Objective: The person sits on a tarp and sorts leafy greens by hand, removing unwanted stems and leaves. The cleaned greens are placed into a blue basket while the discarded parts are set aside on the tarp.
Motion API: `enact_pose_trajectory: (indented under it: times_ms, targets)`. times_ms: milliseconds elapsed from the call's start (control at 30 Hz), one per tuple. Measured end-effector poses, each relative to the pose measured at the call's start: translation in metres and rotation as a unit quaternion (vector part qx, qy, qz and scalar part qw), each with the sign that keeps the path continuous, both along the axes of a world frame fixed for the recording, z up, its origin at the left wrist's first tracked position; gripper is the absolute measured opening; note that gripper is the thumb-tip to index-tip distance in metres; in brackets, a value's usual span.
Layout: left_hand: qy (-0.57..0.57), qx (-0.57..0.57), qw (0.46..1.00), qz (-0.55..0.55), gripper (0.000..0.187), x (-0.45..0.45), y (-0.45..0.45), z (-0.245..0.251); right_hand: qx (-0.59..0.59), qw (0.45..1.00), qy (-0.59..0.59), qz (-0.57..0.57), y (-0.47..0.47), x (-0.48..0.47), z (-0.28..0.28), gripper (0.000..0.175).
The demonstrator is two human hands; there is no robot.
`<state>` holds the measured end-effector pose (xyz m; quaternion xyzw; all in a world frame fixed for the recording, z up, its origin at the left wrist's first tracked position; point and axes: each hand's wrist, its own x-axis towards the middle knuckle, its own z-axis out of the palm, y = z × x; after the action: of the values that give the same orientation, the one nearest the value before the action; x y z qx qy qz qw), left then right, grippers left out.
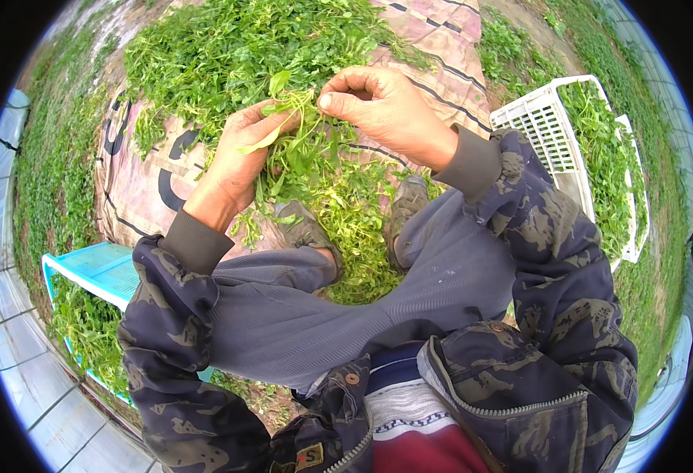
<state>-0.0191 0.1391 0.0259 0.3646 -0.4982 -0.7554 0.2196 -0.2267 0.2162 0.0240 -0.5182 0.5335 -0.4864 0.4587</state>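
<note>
A small bunch of leafy greens (292,115) is gripped in my left hand (237,151), stems pointing to the right and one yellowish leaf lying across the fingers. My right hand (382,109) has its thumb and index fingertips close together at the stem ends of that bunch. Whether a stem is pinched between them is too small to tell. Just beyond both hands lies a large heap of picked greens (246,53). Under the hands, between my shoes, is a layer of loose, paler leaves and stems (358,236).
The heap rests on a faded pink woven sheet (139,183) with dark markings. White plastic crates (530,124) with greens stand at right. A turquoise crate (95,266), also holding greens, is at left. My shoes (308,227) are on either side of the loose leaves.
</note>
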Motion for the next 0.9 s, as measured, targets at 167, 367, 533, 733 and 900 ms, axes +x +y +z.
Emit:
enact_pose_trajectory:
  times_ms: [167,367,533,733,900]
  targets:
    - [-0.038,0.009,0.999,-0.004,0.02,0.0019,0.0026,0.0066,-0.033,0.999,0.04,-0.004,-0.0017,0.0018,-0.0059,0.023]
    - [-0.037,0.037,0.997,-0.049,0.021,0.0036,-0.0023,0.0049,-0.041,0.998,0.053,0.014,-0.0023,0.0011,-0.0059,0.026]
    - [-0.007,0.043,0.998,-0.041,0.021,0.0008,0.0009,0.0002,-0.029,0.999,-0.033,0.018,0.001,0.0067,-0.0092,0.025]
    - [-0.043,0.032,0.997,-0.047,0.022,-0.0003,0.0032,0.0054,-0.031,0.999,-0.031,-0.006,0.0023,0.0091,-0.0079,0.023]
    - [-0.065,0.013,0.996,-0.054,0.025,0.0004,0.0042,0.01,0.007,1.0,0.005,-0.011,0.0033,0.0088,-0.004,0.018]
